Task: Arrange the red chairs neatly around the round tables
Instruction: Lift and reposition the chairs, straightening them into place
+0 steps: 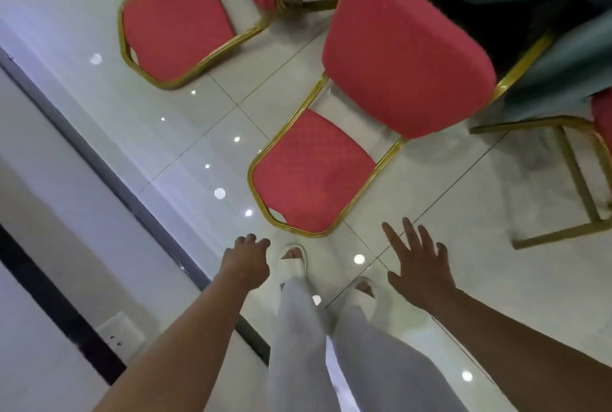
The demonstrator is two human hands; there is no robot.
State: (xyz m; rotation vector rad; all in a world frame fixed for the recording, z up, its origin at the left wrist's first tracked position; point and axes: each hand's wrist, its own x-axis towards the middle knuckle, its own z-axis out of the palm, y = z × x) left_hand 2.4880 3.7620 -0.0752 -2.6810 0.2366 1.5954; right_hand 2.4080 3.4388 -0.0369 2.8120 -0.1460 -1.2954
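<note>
Am judging step: aligning red chair (397, 57). Left grip (246, 262) hovering loosely curled, right grip (420, 266) splayed; both empty, near backrest (311, 176). Next needing: clasping backrest, squaring toward counter (569, 70).

Light spots are reflected in glossy white floor tiles (430, 199) bordered by a dark skirting strip (99, 160); a socket (121, 334) is set beyond it.

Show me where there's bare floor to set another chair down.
The widest bare floor lies left, between the skirting and the left chair. A narrower strip runs between that chair and the near chair. Tiles are also free between the near chair and the right chair's legs. By the tablecloth, chairs crowd together.
</note>
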